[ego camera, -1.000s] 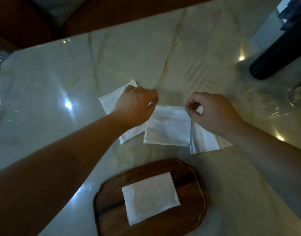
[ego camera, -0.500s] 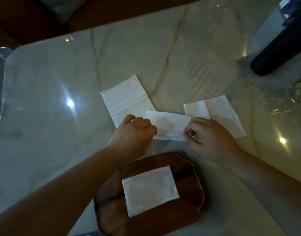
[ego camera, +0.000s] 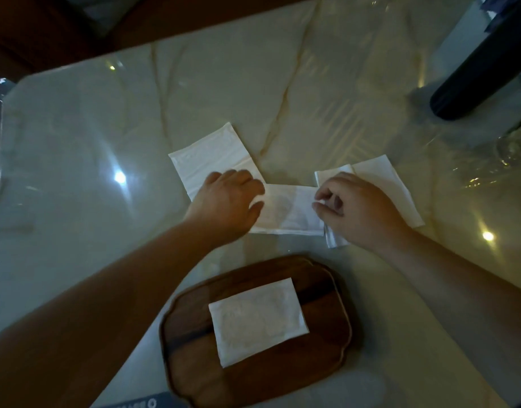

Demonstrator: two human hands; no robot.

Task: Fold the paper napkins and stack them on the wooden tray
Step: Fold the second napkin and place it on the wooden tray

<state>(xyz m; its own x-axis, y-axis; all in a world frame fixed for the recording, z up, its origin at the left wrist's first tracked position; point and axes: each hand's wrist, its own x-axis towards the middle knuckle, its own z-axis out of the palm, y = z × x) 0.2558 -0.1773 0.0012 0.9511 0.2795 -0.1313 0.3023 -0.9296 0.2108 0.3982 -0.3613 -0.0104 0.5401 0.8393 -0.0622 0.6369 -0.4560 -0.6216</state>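
Note:
A folded white napkin (ego camera: pixel 257 319) lies on the wooden tray (ego camera: pixel 327 351) near me. Beyond the tray, a middle napkin (ego camera: pixel 288 213) lies on the marble table as a folded strip. My left hand (ego camera: pixel 227 201) is palm down on its left end, with the thumb against the paper. My right hand (ego camera: pixel 359 210) pinches its right edge between thumb and fingers. A flat napkin (ego camera: pixel 212 154) lies to the far left, partly under my left hand. Another napkin (ego camera: pixel 383 178) lies at the right, partly hidden by my right hand.
A dark cylindrical object (ego camera: pixel 483 69) lies across the table's far right corner. Something of clear glass (ego camera: pixel 515 148) shows at the right edge. The table's far edge (ego camera: pixel 194 33) borders dark wooden furniture. A dark item (ego camera: pixel 135 403) pokes in at the bottom.
Both hands drew the middle napkin's far edge toward me, folding it into a narrower strip. They now sit at its two ends. The side napkins are uncovered.

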